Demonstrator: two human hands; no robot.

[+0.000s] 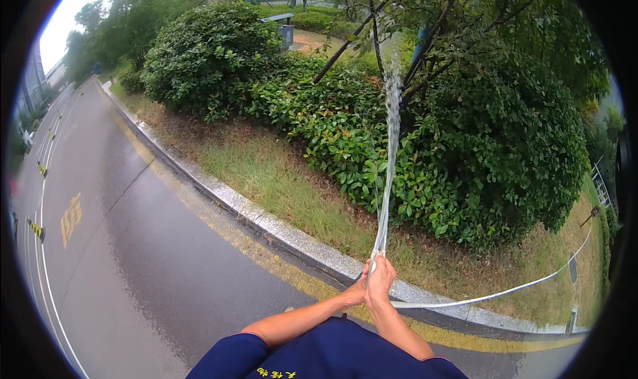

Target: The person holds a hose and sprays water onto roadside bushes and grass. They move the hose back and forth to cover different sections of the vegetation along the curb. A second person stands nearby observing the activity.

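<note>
Both my hands meet around the outlet end of a pale hose point(478, 300) at the lower middle. My right hand point(381, 277) grips the end from the right, with its fingers wrapped over it. My left hand point(360, 287) is pressed against it from the left, partly hidden behind the right. A jet of water point(391, 154) shoots from the hose end over the green hedge point(329, 129) towards the branches of a small tree point(423, 45). From my hands the hose runs right, across the kerb and onto the grass.
A granite kerb point(249, 204) divides the grass strip point(259, 172) from the wet asphalt road point(164, 259), which has a yellow edge line. Rounded shrubs point(209, 55) stand behind the grass. A grey bin point(285, 36) is farther back. Black-and-yellow markers point(36, 230) line the far left.
</note>
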